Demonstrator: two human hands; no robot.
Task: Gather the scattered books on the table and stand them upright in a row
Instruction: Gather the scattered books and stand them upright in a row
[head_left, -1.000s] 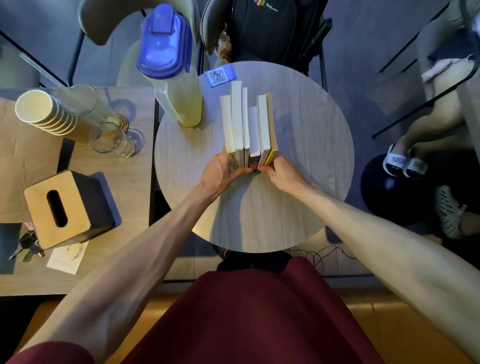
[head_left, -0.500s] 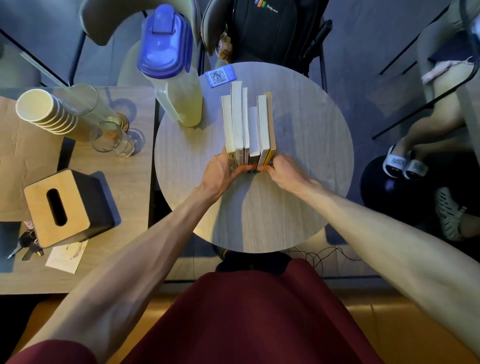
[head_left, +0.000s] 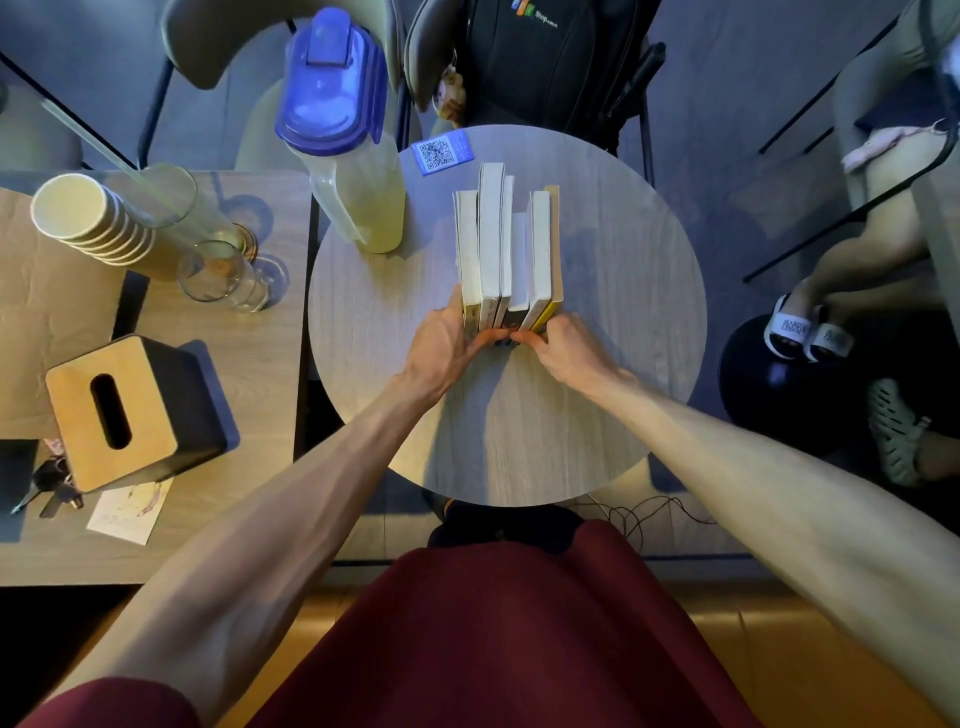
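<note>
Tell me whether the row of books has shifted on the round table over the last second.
No. The row of books keeps its place beside the pitcher and below the QR card.

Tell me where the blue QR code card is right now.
The blue QR code card lies flat near the far edge of the round table, between the blue-lidded pitcher on its left and the row of books just nearer you.

Looking down on a round counter (head_left: 597, 415). Standing upright at its middle in a tight row, page edges up: the books (head_left: 506, 249). Pressing against the near left end of the row: the left hand (head_left: 447, 348). Touching the near right end beside the yellow cover: the right hand (head_left: 566, 353). Standing left of the row: a blue-lidded pitcher (head_left: 348, 140). Lying beyond it: a QR card (head_left: 441, 152).
</note>
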